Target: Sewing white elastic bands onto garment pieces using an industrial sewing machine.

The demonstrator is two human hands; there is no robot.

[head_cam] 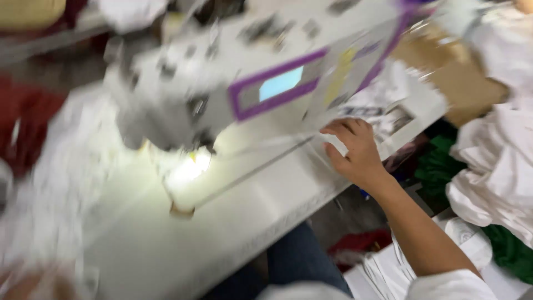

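The right hand (355, 153) is laid flat, fingers spread and gripping nothing, on the pale white worktable (239, 222) beside a blurred white sewing machine with a purple-framed panel (222, 83). White fabric (44, 200) is heaped at the table's left; white and green cloth bundles (488, 178) are piled at the right. The left hand is not seen.

A small pale-blue rectangular screen (281, 83) sits in a purple-framed panel (277, 86) on the front of the white machine, at the middle of the scene. To its right is a blurred pale label (343, 75) with a yellow patch. Far right stands a brown cardboard box (452, 78).
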